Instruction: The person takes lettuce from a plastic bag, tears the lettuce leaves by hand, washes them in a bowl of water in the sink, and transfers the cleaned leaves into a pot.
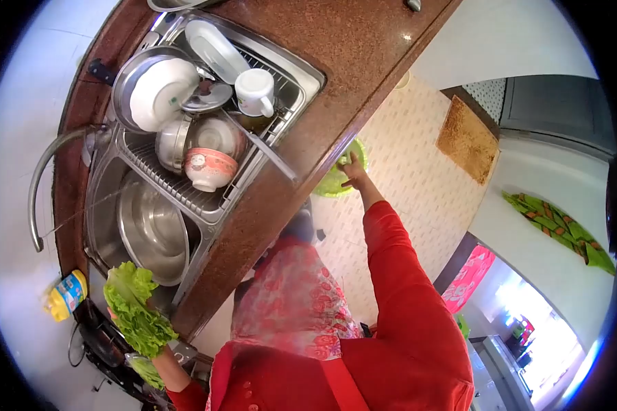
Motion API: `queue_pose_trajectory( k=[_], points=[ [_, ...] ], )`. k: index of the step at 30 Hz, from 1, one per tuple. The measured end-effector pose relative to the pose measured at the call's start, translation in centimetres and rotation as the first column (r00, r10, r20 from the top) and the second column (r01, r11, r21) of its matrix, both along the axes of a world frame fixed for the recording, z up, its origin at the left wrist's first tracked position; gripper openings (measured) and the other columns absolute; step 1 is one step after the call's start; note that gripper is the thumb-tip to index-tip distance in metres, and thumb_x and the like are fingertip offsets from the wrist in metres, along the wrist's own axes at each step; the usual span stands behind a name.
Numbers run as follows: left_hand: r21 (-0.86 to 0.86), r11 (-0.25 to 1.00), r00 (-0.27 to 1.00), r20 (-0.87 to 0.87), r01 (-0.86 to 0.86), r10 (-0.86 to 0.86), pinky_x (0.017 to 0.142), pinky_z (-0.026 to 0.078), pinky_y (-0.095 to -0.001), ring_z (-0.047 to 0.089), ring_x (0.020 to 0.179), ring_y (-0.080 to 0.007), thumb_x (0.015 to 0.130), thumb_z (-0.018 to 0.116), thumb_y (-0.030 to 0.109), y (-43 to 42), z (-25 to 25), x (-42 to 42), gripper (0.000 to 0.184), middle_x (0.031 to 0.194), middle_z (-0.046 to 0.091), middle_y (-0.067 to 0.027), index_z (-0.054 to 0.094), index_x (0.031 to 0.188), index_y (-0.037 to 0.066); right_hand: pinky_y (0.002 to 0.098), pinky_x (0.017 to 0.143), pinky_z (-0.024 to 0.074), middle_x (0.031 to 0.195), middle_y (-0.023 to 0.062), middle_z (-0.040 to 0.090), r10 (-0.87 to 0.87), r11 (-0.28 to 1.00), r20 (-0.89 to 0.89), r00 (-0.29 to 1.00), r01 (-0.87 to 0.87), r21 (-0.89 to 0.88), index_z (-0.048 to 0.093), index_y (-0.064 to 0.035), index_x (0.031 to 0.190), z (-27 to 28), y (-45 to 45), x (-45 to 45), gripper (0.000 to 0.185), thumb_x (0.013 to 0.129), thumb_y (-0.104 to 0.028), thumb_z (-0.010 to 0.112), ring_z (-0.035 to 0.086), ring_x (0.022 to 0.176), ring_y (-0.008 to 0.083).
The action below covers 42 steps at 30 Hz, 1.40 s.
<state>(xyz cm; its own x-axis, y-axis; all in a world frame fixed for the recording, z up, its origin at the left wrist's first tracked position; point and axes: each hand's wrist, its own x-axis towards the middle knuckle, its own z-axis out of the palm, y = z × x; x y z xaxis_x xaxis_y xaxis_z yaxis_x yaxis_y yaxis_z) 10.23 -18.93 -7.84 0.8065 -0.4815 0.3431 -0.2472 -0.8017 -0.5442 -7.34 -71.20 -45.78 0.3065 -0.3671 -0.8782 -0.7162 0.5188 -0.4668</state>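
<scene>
My left hand point(163, 357), at the lower left beside the sink, is closed around a bunch of leafy green lettuce point(136, 305); the leaves hide most of the fingers. My right hand point(354, 172) reaches down past the counter edge, fingers apart, over a lime-green basin point(328, 186) low down near the tiled floor. No object shows clearly in that hand. Close to the lettuce, a large steel bowl point(151, 222) sits in the sink point(103, 205). A thin stream of water seems to run from the curved tap point(40, 185).
On the drying rack point(144, 154) stand a pan with a white bowl point(164, 92), a white mug point(255, 89), a pink patterned bowl point(211, 168) and a pot lid point(207, 96). A yellow bottle point(68, 294) is beside the sink. The brown counter point(336, 75) edges the floor.
</scene>
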Motion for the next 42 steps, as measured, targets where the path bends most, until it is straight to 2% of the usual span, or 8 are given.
queue_pose_trajectory(
  k=[5, 11, 15, 17, 19, 26, 28, 42],
  points=[
    [0.181, 0.983, 0.997, 0.081, -0.013, -0.002, 0.088, 0.042, -0.0403, 0.048, 0.109, -0.0317, 0.07, 0.071, 0.037, -2.1, 0.5, 0.1, 0.071, 0.123, 0.046, -0.0165, 0.043, 0.126, 0.003, 0.0481, 0.064, 0.0544, 0.112, 0.0186, 0.057, 0.405, 0.847, -0.302, 0.863, -0.478, -0.231, 0.039, -0.0082, 0.13, -3.6, -2.5, -1.8, 0.056, 0.082, -0.029, 0.059, 0.063, 0.08, 0.0329],
    [-0.506, 0.846, 0.957, -0.12, 0.17, -0.265, 0.083, 0.047, -0.0375, 0.057, 0.098, -0.0272, 0.081, 0.055, 0.041, -8.3, 3.1, 0.8, 0.058, 0.114, 0.054, -0.0149, 0.045, 0.124, 0.004, 0.0387, 0.063, 0.0558, 0.107, 0.0202, 0.06, 0.611, 0.585, -0.302, 0.732, -0.674, -0.452, 0.046, -0.0067, 0.125, 5.2, 0.1, -3.6, 0.066, 0.065, -0.021, 0.069, 0.064, 0.082, 0.0316],
    [-0.792, -0.087, 0.541, -0.328, -0.604, -0.775, 0.09, 0.045, -0.0366, 0.054, 0.105, -0.0268, 0.089, 0.045, 0.03, -8.7, 3.5, 0.4, 0.048, 0.121, 0.052, -0.0144, 0.042, 0.128, 0.003, 0.0365, 0.064, 0.0525, 0.097, 0.0159, 0.063, 0.924, 0.314, -0.096, 0.369, -0.879, -0.359, 0.056, -0.0087, 0.115, 8.8, 4.8, -5.7, 0.05, 0.073, -0.032, 0.068, 0.064, 0.075, 0.0265],
    [-0.806, -0.072, 0.542, -0.326, -0.587, -0.774, 0.093, 0.042, -0.037, 0.051, 0.109, -0.0262, 0.091, 0.043, 0.026, -6.0, 4.2, 0.2, 0.045, 0.123, 0.05, -0.0133, 0.04, 0.13, 0.004, 0.0313, 0.055, 0.0512, 0.085, 0.0113, 0.065, 0.899, 0.435, 0.183, 0.397, -0.854, -0.286, 0.057, -0.0098, 0.116, 16.4, 9.0, -3.7, 0.043, 0.078, -0.028, 0.066, 0.061, 0.063, 0.0166],
    [-0.703, 0.698, 0.839, -0.456, -0.135, -0.296, 0.096, 0.038, -0.0355, 0.049, 0.112, -0.0256, 0.09, 0.05, 0.019, -8.5, 4.2, -0.2, 0.041, 0.123, 0.051, -0.0116, 0.043, 0.128, 0.006, 0.0282, 0.064, 0.0505, 0.094, 0.0087, 0.064, 0.846, 0.462, 0.443, 0.297, -0.824, -0.328, 0.056, -0.0082, 0.117, 26.5, 12.7, -0.2, 0.036, 0.083, -0.02, 0.061, 0.06, 0.072, 0.014],
    [-0.912, 0.091, 0.657, -0.354, -0.399, -0.665, 0.096, 0.04, -0.0354, 0.043, 0.112, -0.0264, 0.09, 0.046, 0.031, -9.0, 4.4, 1.2, 0.051, 0.128, 0.042, -0.0134, 0.035, 0.132, 0.004, 0.0208, 0.068, 0.0456, 0.093, 0.002, 0.062, 0.526, 0.813, 0.695, 0.49, -0.531, -0.24, 0.056, -0.0021, 0.115, 40.1, 20.3, 9.5, 0.03, 0.089, -0.017, 0.056, 0.056, 0.079, 0.0072],
    [0.089, -0.566, 0.573, 0.152, -0.82, -0.806, 0.093, 0.043, -0.0362, 0.048, 0.111, -0.0266, 0.087, 0.048, 0.031, -7.3, 4.6, 1.2, 0.052, 0.126, 0.046, -0.0149, 0.038, 0.13, 0.003, 0.0197, 0.064, 0.0447, 0.092, 0.0013, 0.062, 0.525, 0.811, 0.712, 0.467, -0.528, -0.252, 0.056, -0.0031, 0.115, 43.7, 22.2, 12.1, 0.03, 0.09, -0.02, 0.055, 0.056, 0.077, 0.006],
    [-0.171, -0.282, 0.277, 0.055, -0.944, -0.959, 0.088, 0.044, -0.033, 0.055, 0.103, -0.0214, 0.088, 0.045, 0.02, 3.8, 7.6, 3.9, 0.041, 0.114, 0.056, -0.0143, 0.045, 0.122, -0.004, 0.0312, 0.06, 0.0445, 0.07, 0.0122, 0.061, 0.875, 0.479, 0.393, 0.283, -0.393, -0.785, 0.061, 0.002, 0.09, 50.4, 35.4, 17.1, 0.044, 0.073, -0.038, 0.071, 0.056, 0.063, 0.018]
  ],
)
